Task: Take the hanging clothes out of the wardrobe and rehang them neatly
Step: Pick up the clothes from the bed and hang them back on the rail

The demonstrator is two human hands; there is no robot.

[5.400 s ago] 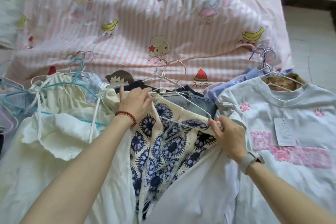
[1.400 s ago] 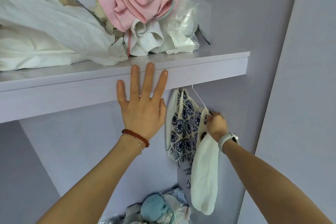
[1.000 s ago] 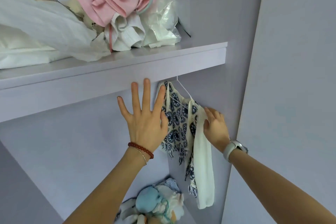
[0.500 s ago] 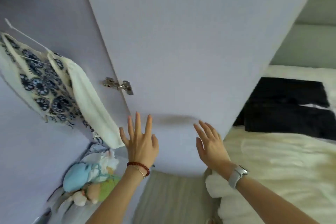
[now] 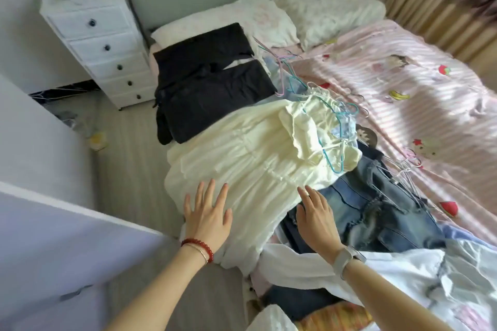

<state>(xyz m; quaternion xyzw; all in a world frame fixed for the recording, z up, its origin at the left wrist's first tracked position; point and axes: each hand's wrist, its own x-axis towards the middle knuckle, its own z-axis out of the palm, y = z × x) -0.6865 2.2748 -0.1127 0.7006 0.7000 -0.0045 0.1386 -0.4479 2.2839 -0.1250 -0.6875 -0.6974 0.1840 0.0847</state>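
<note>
Both hands, left hand (image 5: pixel 207 219) and right hand (image 5: pixel 317 220), hover empty with fingers spread above the cream dress (image 5: pixel 242 164) at the bed's (image 5: pixel 403 83) near edge, likely choosing.

Floor strip (image 5: pixel 129 158): open passage at 9 to 11 o'clock, between door (image 5: pixel 53 244) and bed (image 5: pixel 403 83).
Door: blocks 8 o'clock.
Drawers (image 5: pixel 102 43): close the strip at 11 o'clock.
Cream dress (image 5: pixel 242 158): overhangs bed edge, centre.
Hangers (image 5: pixel 403 172): tangled at 3 o'clock.
Quilt (image 5: pixel 390 62): bare at 1 to 2 o'clock.
</note>
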